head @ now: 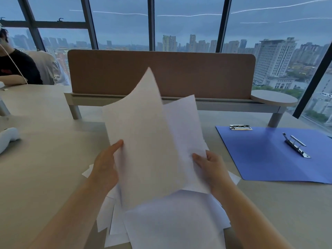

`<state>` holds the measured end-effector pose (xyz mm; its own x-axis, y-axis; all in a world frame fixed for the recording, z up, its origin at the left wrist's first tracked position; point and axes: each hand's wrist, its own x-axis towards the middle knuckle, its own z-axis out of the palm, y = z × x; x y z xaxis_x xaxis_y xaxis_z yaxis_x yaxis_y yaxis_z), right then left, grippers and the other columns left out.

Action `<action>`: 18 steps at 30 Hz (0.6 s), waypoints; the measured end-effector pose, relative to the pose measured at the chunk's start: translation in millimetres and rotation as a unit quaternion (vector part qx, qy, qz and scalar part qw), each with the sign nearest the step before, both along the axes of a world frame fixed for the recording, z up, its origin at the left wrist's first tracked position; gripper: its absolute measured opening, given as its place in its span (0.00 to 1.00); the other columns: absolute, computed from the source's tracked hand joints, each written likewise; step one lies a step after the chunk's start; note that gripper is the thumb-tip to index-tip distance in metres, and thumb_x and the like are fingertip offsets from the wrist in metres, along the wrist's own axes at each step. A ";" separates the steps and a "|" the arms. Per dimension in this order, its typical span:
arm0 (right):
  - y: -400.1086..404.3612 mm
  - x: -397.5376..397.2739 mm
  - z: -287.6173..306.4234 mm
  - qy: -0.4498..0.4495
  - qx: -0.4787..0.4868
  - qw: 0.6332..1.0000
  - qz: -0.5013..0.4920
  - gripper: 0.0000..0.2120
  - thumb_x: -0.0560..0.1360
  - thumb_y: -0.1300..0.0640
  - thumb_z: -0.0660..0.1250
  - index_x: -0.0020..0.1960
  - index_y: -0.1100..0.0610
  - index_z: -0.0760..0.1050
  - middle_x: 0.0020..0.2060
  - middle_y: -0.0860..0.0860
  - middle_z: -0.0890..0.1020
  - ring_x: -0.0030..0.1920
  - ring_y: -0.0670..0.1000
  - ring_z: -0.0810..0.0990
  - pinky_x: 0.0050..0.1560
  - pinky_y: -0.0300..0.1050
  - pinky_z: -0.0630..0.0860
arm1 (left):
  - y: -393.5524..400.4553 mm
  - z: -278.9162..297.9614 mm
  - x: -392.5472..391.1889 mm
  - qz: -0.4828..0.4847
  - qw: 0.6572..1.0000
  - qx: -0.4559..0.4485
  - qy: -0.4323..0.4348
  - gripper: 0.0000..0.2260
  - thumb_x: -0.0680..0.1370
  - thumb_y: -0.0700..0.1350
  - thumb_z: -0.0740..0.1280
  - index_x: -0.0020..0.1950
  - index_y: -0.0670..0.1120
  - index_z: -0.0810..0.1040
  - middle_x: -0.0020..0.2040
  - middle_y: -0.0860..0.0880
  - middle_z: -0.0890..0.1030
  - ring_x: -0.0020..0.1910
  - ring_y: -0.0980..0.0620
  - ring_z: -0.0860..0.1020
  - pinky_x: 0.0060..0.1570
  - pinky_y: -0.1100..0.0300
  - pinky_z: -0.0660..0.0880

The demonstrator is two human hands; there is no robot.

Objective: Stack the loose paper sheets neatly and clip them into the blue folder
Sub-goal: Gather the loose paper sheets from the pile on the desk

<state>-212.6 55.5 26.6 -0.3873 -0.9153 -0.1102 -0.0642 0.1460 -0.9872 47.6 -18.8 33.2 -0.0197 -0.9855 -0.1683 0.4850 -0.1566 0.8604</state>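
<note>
I hold white paper sheets (143, 141) upright above the desk, fanned and out of line with each other. My left hand (105, 168) grips their left edge, thumb on the front. My right hand (211, 168) pinches the lower right edge of the rear sheet. Under my hands more loose sheets (172, 220) lie in a messy pile near the front of the desk. The blue folder (265, 159) lies open and flat to the right, with a metal spring clip (296, 147) in its middle and a second metal clip (240, 127) at its far left corner.
The beige desk (45, 168) ends at a brown divider panel (161, 74) behind the papers. A white object (8, 139) lies at the left edge. A person in a black shirt (16, 69) sits at the far left. A small round shelf (274, 97) juts out right of the panel.
</note>
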 end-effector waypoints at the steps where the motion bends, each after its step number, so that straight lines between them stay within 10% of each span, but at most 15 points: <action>1: 0.4 0.6 0.6 -0.003 -0.005 1.000 0.018 0.06 0.77 0.58 0.69 0.44 0.59 0.83 0.40 0.60 0.86 0.37 0.56 0.82 0.42 0.50 0.77 | -0.9 -0.6 0.6 -0.011 1.000 0.000 0.005 0.15 0.75 0.45 0.71 0.61 0.43 0.82 0.57 0.46 0.85 0.57 0.48 0.82 0.56 0.54 0.78; 13: 6.7 4.0 4.0 -0.036 -0.030 0.988 0.150 0.09 0.78 0.59 0.67 0.52 0.64 0.81 0.47 0.64 0.85 0.42 0.56 0.83 0.46 0.53 0.79 | 1.9 -7.2 -8.8 0.015 0.968 -0.079 -0.237 0.05 0.79 0.44 0.68 0.52 0.45 0.82 0.39 0.54 0.86 0.39 0.51 0.83 0.31 0.63 0.77; 18: -0.2 0.2 -1.9 0.231 -0.018 0.972 0.045 0.10 0.80 0.56 0.64 0.55 0.55 0.82 0.54 0.51 0.85 0.52 0.50 0.82 0.51 0.45 0.75 | -11.5 -12.1 -2.2 0.045 0.969 -0.087 -0.225 0.14 0.78 0.38 0.68 0.63 0.46 0.77 0.53 0.48 0.83 0.43 0.55 0.80 0.30 0.69 0.74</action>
